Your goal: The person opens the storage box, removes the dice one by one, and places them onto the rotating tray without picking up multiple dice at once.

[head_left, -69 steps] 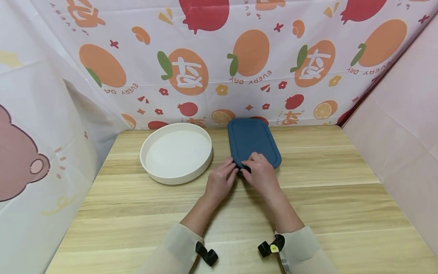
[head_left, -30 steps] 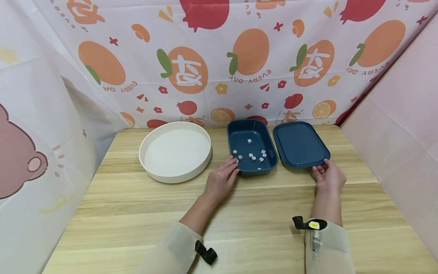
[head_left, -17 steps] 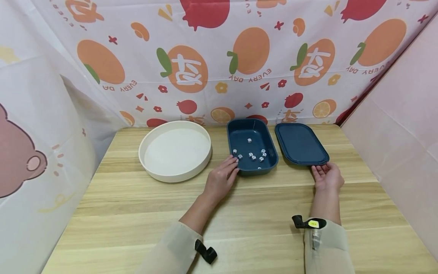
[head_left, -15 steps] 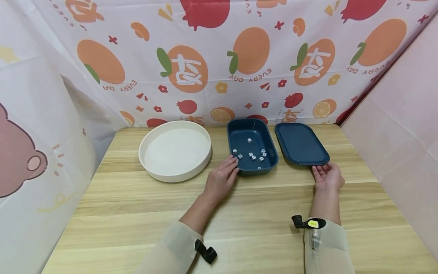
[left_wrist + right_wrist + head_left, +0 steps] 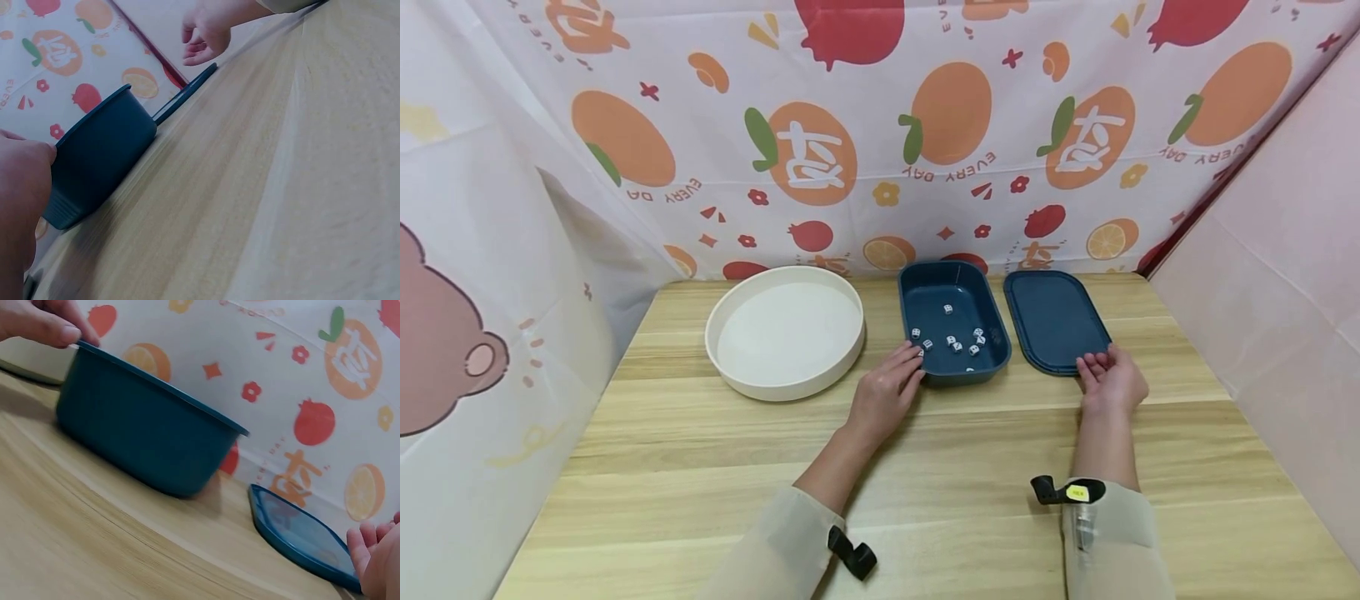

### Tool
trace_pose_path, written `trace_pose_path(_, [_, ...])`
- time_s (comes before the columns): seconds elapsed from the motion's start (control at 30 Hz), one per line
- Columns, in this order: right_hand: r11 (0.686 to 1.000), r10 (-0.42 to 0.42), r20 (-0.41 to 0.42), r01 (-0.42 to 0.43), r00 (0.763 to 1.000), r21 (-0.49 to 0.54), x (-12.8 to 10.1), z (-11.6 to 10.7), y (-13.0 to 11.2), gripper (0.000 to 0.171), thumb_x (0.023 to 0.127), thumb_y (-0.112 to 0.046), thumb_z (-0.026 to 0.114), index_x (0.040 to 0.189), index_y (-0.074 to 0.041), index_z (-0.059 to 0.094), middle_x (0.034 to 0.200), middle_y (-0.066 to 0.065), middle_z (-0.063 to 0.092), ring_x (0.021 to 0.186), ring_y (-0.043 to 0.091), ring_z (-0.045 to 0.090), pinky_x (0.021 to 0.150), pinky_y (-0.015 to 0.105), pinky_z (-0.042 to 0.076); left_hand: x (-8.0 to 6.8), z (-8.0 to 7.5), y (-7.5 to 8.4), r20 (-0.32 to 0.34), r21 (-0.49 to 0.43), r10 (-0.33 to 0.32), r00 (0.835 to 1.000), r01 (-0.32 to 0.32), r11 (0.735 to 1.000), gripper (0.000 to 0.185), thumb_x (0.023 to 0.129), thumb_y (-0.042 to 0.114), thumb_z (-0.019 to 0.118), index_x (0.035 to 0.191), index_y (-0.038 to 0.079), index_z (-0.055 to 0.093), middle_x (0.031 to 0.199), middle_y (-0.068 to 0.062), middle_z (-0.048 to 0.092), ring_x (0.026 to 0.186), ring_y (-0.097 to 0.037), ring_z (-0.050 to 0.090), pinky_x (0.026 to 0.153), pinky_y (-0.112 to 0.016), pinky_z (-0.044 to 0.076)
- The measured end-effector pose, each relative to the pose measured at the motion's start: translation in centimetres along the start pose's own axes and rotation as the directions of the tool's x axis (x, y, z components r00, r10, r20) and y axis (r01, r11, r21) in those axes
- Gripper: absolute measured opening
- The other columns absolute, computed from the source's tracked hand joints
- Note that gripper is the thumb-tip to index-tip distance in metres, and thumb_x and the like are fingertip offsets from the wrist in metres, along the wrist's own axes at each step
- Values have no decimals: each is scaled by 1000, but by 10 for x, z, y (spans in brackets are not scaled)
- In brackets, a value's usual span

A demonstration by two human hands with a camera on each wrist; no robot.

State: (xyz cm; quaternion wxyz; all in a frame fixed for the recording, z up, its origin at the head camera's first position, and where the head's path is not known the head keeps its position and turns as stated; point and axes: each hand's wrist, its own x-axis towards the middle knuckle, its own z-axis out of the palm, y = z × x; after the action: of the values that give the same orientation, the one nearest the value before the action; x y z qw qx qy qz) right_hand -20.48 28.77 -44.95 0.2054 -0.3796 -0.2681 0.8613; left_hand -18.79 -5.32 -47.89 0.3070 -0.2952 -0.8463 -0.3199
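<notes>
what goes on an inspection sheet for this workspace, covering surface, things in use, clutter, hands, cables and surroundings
Surface: wood-grain table
Things in use: open blue box holding white dice; blue lid to its right; round cream tray to its left
Clutter: nothing seen
Hands: left hand grips the box's rim; right hand by the lid's near edge, contact unclear
Cables: nothing seen
Surroundings: fruit-print cloth behind

The left forearm (image 5: 829, 471) slants forward and inward, ending in the left hand (image 5: 882, 404), back upward, thumb (image 5: 913, 384) set against its fingers (image 5: 901, 358) in a pinch. The right forearm (image 5: 1107, 450) reaches almost straight ahead; the right hand (image 5: 1112, 385), palm partly upturned, has loosely bent fingers. The 2 hands are well apart.
</notes>
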Motion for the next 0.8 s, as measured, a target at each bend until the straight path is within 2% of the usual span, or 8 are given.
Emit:
trace_pose_path(0.13, [999,-5,137,12,991,-48,-9,11,13,10,91,-6,68,100,-3,69,74,11,65,68,25,68,77,39,65,0,0,0,3,-2,-2,1000,2,1000,22,89,8,73,109,-3,73,119,-14,71,119,-28,64,103,-34,53])
trace_pose_path(0.27, [980,-32,304,91,952,-180,-24,24,30,10,92,-6,67,101,-3,71,76,10,69,69,22,72,71,35,66,-1,1,-1,2,1,0,1000,0,1000,23,88,8,73,109,-1,73,118,-13,71,119,-28,64,103,-33,53])
trace_pose_path(0.33, [950,-78,383,185,921,-252,-32,31,39,10,92,-5,67,101,-3,72,76,9,70,69,19,73,68,32,65,-2,1,-1,1,1,3,1000,-3,1000,23,88,8,73,109,-1,73,118,-13,71,119,-27,64,103,-33,53])
trace_pose_path(0.43, [861,-160,509,372,846,-347,-45,39,52,11,92,-5,68,101,0,72,78,10,72,67,16,72,65,28,65,-2,1,-1,2,2,4,1000,-4,1000,22,89,8,73,109,-1,74,119,-12,71,120,-26,64,104,-33,53])
trace_pose_path(0.53, [674,-185,655,580,732,-457,-57,45,64,19,91,-9,70,105,3,71,80,10,71,67,14,71,65,26,64,-2,2,-1,7,3,6,1000,-6,1000,21,89,8,72,107,-2,74,119,-13,71,121,-25,63,104,-33,53])
trace_pose_path(0.6, [490,-145,748,704,648,-514,-65,50,72,22,92,-14,70,109,0,72,83,9,69,69,15,68,65,25,63,-3,2,-1,7,2,4,1000,-4,1000,21,89,7,73,107,-2,74,119,-13,71,120,-26,64,103,-34,53])
trace_pose_path(0.7, [181,-32,849,838,527,-514,-75,58,86,24,93,-22,69,112,-8,72,88,6,70,74,16,64,65,27,60,-2,1,-1,6,-2,3,1000,-3,1000,21,88,7,73,107,-2,74,119,-13,71,119,-27,64,103,-35,53])
trace_pose_path(0.8, [-16,101,883,888,459,-459,-84,66,100,25,93,-24,69,115,-11,72,91,4,71,79,18,62,68,31,56,-3,2,0,4,4,8,1000,-8,1000,22,88,7,73,107,-3,74,119,-14,71,119,-27,64,102,-35,54])
